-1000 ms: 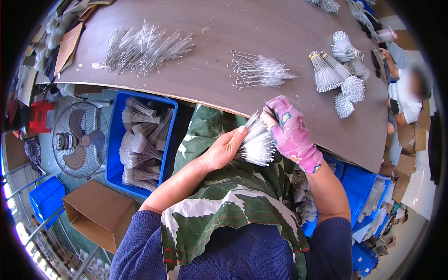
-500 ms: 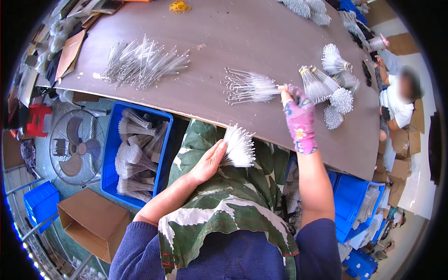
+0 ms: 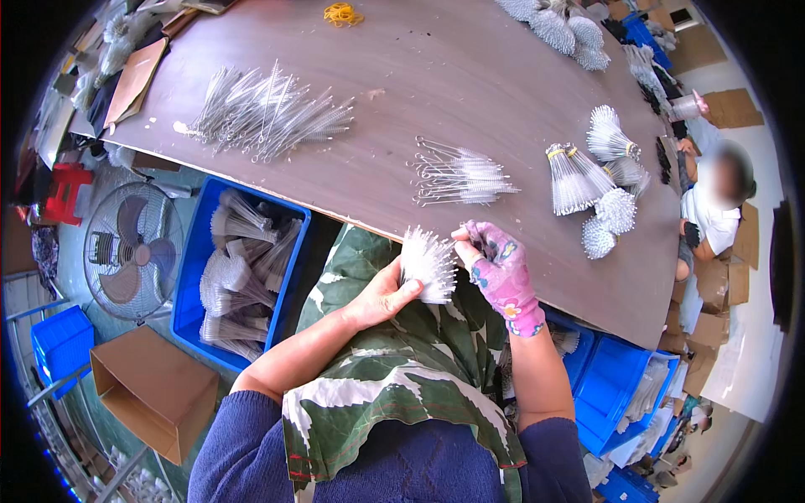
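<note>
My left hand (image 3: 381,295) is wrapped round a bundle of white-bristled wire brushes (image 3: 429,267), their ends fanning upward over my lap near the table edge. Just right of that bundle, my right hand (image 3: 501,272), in a pink flowered glove with bare fingertips, has its thumb and fingers pinched together. What sits in that pinch, if anything, is too small to make out. Beyond it on the table lies a small loose pile of wire brushes (image 3: 463,174) with looped ends. A bigger loose pile of brushes (image 3: 268,115) spreads out at the left.
Brush bundles tied with yellow bands (image 3: 577,178) stand at the table's right, more bundles (image 3: 562,33) at the far edge. Yellow rubber bands (image 3: 342,14) lie far left. A blue crate (image 3: 186,289) of bundles, a fan (image 3: 134,251) and a carton (image 3: 151,377) stand left. A person (image 3: 713,201) sits right.
My right hand has come back from the small loose pile toward me and now sits beside the bundle in my left hand. My left hand keeps its hold on the bundle.
</note>
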Demonstrator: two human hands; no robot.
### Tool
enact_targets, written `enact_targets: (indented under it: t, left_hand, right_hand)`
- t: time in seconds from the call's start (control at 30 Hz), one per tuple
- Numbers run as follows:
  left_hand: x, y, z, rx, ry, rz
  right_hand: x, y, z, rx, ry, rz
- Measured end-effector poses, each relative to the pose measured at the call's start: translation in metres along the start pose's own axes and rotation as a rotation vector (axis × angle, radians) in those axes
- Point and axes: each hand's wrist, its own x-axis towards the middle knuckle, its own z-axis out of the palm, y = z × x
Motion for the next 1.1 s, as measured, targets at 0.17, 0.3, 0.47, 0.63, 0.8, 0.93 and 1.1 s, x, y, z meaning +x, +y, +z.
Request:
enact_targets:
  t: [0.17,0.3,0.47,0.63,0.8,0.93,1.1]
  left_hand:
    - [0.007,0.003,-0.004,0.020,-0.026,-0.073]
    - [0.002,-0.001,-0.010,0.006,0.002,-0.076]
    - [0.007,-0.003,-0.011,-0.002,-0.013,-0.114]
    - [0.003,-0.003,-0.015,-0.085,0.048,-0.095]
    - [0.005,0.007,-0.014,-0.017,0.124,-0.056]
    - [0.006,0.010,-0.010,-0.033,0.131,-0.091]
    - [0.006,0.008,-0.012,-0.047,0.090,-0.124]
  right_hand:
    - [0.009,0.001,0.000,-0.501,0.004,-0.361]
    - [0.020,-0.030,-0.028,0.269,0.354,-0.256]
    - [0.044,-0.022,-0.032,0.327,0.433,-0.232]
    - [0.038,-0.010,-0.022,0.081,0.452,-0.210]
    - [0.017,-0.018,-0.001,-0.213,0.066,0.000]
    - [0.032,-0.004,0.008,-0.278,-0.090,0.145]
    - [0.063,-0.002,0.009,-0.204,0.005,0.002]
